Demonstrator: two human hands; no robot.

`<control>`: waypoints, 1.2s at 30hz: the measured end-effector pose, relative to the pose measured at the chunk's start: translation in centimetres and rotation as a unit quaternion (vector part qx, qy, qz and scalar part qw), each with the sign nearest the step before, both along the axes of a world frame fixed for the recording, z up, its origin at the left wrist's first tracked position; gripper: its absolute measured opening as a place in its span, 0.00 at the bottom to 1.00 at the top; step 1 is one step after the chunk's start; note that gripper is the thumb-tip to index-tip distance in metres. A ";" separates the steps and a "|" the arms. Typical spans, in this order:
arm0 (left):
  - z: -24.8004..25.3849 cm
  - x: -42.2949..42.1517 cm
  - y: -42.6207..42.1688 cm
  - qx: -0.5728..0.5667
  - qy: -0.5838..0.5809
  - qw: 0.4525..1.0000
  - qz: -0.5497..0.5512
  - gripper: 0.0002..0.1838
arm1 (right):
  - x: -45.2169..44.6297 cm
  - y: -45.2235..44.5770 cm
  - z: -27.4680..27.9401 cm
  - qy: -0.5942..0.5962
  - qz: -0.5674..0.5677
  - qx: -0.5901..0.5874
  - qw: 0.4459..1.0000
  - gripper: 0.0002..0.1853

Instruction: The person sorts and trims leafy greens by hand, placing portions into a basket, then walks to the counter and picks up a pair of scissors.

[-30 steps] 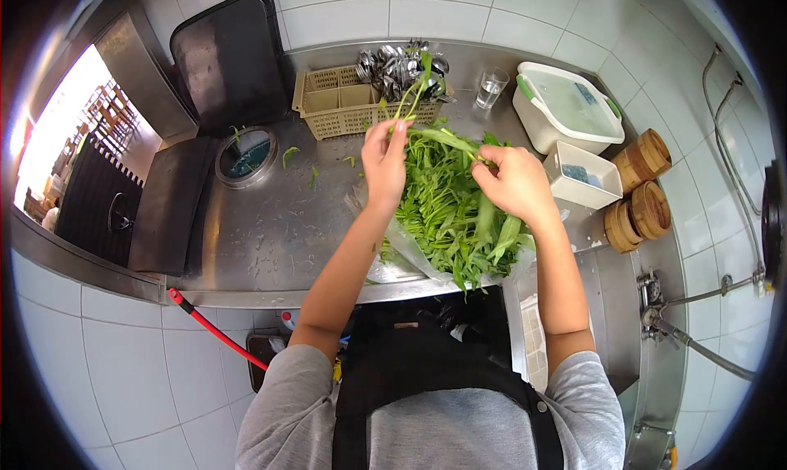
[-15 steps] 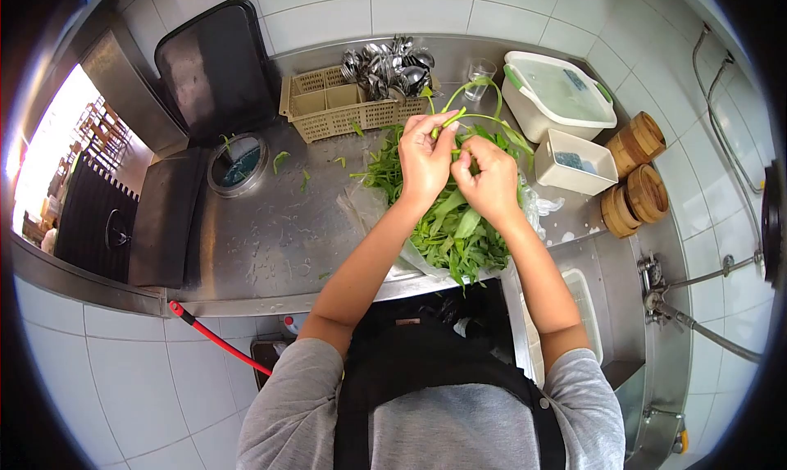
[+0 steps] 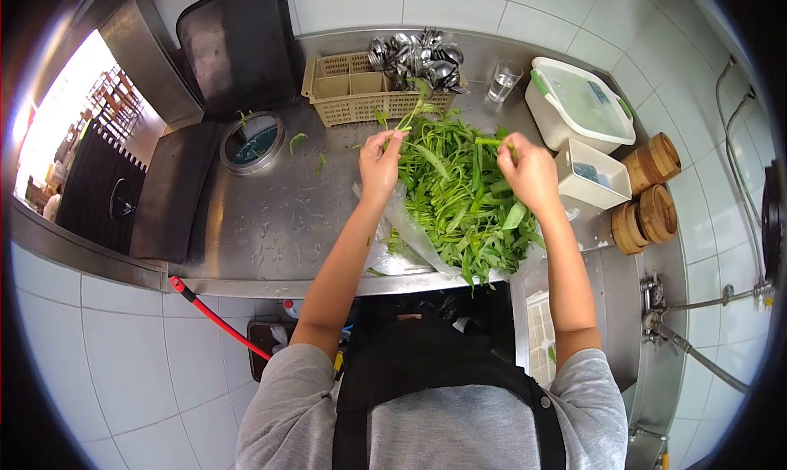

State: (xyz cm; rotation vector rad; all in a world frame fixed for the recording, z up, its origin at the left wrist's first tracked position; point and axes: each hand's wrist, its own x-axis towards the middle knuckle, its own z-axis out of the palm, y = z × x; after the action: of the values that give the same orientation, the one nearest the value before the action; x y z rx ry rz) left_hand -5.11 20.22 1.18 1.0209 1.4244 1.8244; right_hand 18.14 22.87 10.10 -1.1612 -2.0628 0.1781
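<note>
A large heap of leafy greens [image 3: 459,191] lies on a clear plastic bag [image 3: 410,232] at the front of the steel counter. At the heap's upper left, my left hand [image 3: 380,163] is closed on thin green stems [image 3: 416,109] that point up and away. My right hand [image 3: 527,171] is closed on a short piece of green stalk [image 3: 489,141] over the heap's right side. The two hands are apart, with the heap between and below them.
Behind the greens stands a beige basket [image 3: 352,109] with cutlery [image 3: 418,60]. A glass [image 3: 504,81], a lidded white tub [image 3: 578,105], a small white container [image 3: 594,175] and bamboo steamers [image 3: 656,212] are on the right. A round opening [image 3: 252,142] and black tray [image 3: 236,48] are left.
My hands came together over the heap, then moved apart to either side, each with a piece of stem. The long stem between them is now separated. The camera view has shifted slightly.
</note>
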 end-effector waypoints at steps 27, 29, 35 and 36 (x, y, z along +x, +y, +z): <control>3.3 3.8 -1.4 0.114 -0.068 0.990 0.038 0.15 | -2.4 -3.9 0.1 0.052 0.111 -0.040 0.992 0.04; 4.2 4.5 -1.4 0.104 -0.080 0.991 0.011 0.15 | -2.5 -4.3 -0.2 0.103 0.126 -0.010 0.987 0.04; 5.4 5.9 -1.0 0.088 -0.069 0.993 -0.021 0.14 | -1.7 -4.2 -1.0 0.059 0.121 0.090 0.987 0.04; 5.4 6.1 -1.1 0.083 -0.063 0.994 -0.026 0.13 | -1.6 -4.0 -1.1 0.055 0.122 0.129 0.983 0.04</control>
State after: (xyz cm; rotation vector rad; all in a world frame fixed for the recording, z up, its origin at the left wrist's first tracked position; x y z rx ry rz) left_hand 0.96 19.15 6.61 0.9950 1.1778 1.9588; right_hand 16.57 18.85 8.99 -0.7263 -2.0540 0.0865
